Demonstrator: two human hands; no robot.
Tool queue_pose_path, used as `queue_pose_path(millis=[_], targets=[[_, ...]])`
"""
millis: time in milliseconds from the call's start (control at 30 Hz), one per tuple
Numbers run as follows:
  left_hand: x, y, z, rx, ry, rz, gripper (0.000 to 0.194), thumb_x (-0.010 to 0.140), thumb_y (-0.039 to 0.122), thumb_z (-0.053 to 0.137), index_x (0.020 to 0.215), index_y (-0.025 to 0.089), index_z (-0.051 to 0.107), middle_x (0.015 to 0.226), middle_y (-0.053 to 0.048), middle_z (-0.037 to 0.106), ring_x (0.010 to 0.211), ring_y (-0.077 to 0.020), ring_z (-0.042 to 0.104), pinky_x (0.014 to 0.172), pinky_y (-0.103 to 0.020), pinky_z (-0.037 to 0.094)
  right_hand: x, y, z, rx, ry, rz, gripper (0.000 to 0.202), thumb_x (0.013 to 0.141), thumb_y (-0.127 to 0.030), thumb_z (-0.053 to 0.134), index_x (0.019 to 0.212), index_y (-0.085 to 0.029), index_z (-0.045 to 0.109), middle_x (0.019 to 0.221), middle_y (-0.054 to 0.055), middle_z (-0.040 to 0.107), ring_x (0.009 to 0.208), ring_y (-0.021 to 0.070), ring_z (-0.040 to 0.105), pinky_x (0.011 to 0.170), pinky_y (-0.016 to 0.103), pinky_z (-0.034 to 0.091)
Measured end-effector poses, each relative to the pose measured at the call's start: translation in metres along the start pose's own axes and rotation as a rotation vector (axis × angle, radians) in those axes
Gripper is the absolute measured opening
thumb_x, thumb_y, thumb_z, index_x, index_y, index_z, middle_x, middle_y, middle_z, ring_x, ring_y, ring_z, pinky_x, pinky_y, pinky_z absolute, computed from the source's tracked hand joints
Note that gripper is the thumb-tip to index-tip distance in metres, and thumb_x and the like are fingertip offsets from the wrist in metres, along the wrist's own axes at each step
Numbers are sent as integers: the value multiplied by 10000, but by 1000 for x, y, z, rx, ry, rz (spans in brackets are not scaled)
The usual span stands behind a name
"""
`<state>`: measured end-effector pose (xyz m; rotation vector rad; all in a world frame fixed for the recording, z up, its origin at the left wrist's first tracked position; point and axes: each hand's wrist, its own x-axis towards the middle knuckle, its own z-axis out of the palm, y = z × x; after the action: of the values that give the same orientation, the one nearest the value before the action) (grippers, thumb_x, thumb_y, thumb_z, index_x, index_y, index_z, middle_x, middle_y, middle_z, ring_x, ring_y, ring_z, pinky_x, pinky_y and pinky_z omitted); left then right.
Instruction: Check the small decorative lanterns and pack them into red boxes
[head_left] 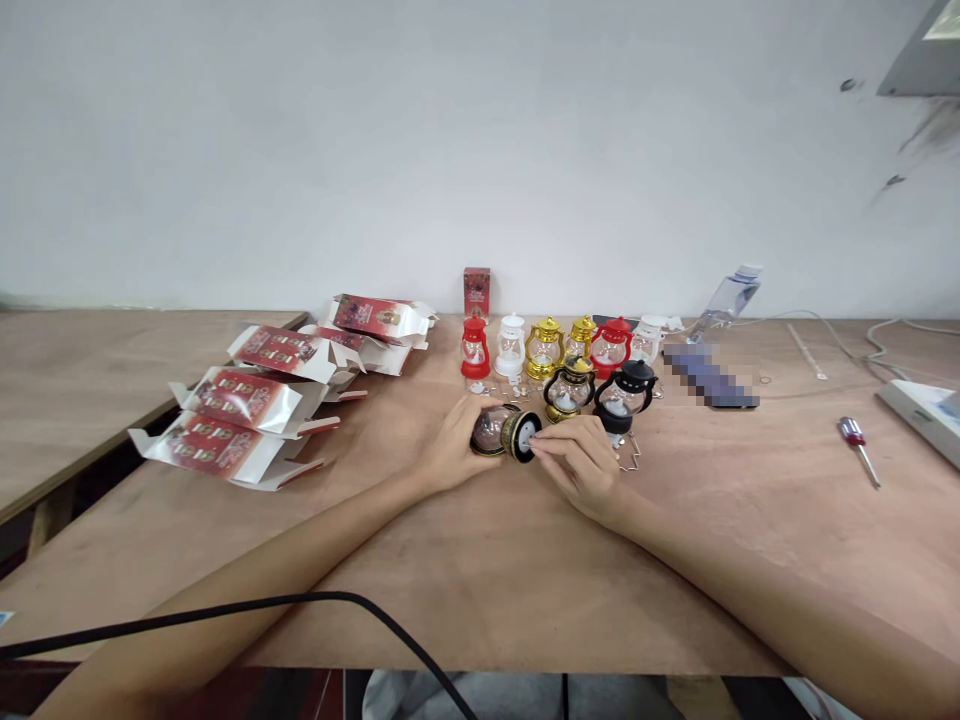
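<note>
My left hand (452, 446) grips a small toy lantern (507, 432) lying on its side on the wooden table (465, 580), its black and gold base turned to the right. My right hand (581, 463) pinches at that base with its fingertips. Just behind stand several more mini lanterns: a black and gold one (569, 389), a black one (626, 395), a red one (475, 348), a white one (511, 346), a gold one (544, 347) and another red one (611, 344).
Several open red and white cartons (240, 405) lie at the left. A small red box (476, 292) stands by the wall. A water bottle (726, 297), a red-handled screwdriver (857, 446) and a white device (922, 412) are at the right. A black cable (315, 600) crosses the near edge.
</note>
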<state>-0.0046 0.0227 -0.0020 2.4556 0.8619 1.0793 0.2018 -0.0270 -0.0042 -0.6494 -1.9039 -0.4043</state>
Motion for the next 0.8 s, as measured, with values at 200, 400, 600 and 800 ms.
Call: queue_pose_path(millis=[200,400,600,800], targets=[[0,1,-1,3,-13,-1,530,678,175,650,1168,213,451,1147,-78,562,1074,-252,538,933,-398,430,1,-1,-1,-49,4,-7,147,847,-116,582,933,-231,617,825,28,696,738,159,615,676,327,445],[0,1,-1,3,-2,16,515,687,175,641,1165,206,453,1150,-78,562,1077,-246,540,935,-390,434,2,-1,-1,-77,7,-14,140,831,-98,602,903,-218,609,819,34,698,729,161,600,671,326,432],[0,2,-1,14,9,35,506,688,173,650,1156,192,458,1140,-82,570,1067,-244,548,925,-386,445,1,-1,0,-103,18,-15,148,818,-94,620,897,-218,600,817,29,695,746,164,595,695,328,431],[1,3,-2,23,5,34,509,684,168,651,1152,192,454,1132,-87,573,1060,-247,551,918,-391,446,2,-1,-1,-103,16,-23,144,816,-91,620,900,-207,600,810,33,698,752,163,596,705,328,433]])
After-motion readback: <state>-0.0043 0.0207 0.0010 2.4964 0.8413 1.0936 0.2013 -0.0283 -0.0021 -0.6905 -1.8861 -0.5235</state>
